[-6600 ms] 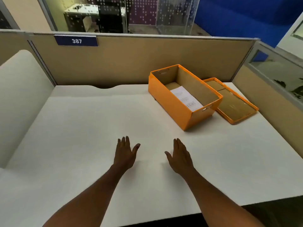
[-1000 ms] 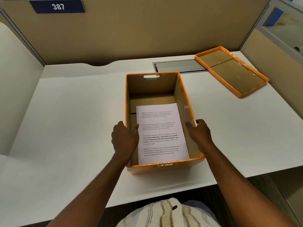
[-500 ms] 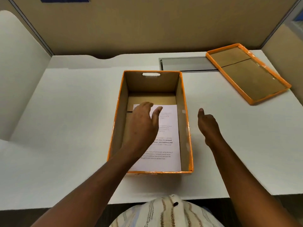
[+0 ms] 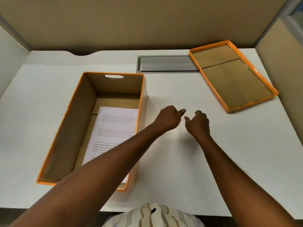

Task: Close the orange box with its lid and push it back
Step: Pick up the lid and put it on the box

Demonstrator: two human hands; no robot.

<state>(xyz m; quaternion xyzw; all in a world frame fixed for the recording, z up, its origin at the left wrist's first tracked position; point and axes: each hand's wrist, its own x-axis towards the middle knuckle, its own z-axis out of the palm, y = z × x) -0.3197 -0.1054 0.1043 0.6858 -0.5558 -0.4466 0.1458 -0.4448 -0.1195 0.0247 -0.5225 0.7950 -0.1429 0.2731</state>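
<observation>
The orange box (image 4: 68, 122) stands open on the white desk at the left, near the front edge, with a printed sheet of paper (image 4: 114, 128) lying on its bottom. Its orange lid (image 4: 229, 76) lies upside down at the back right, brown inside facing up. My left hand (image 4: 168, 119) and my right hand (image 4: 197, 123) hover side by side over the bare desk between box and lid, fingers loosely curled, holding nothing. My left forearm crosses over the box's near right corner and hides part of the paper.
A grey cable tray cover (image 4: 165, 63) is set into the desk at the back, its right end under the lid. Beige partition walls (image 4: 147, 22) close off the back and right side. A striped cloth (image 4: 152, 215) shows at the bottom edge.
My left hand came out of the box and moved right, past its right wall. My right hand moved farther right and forward. Both now sit close together, with fingers more curled.
</observation>
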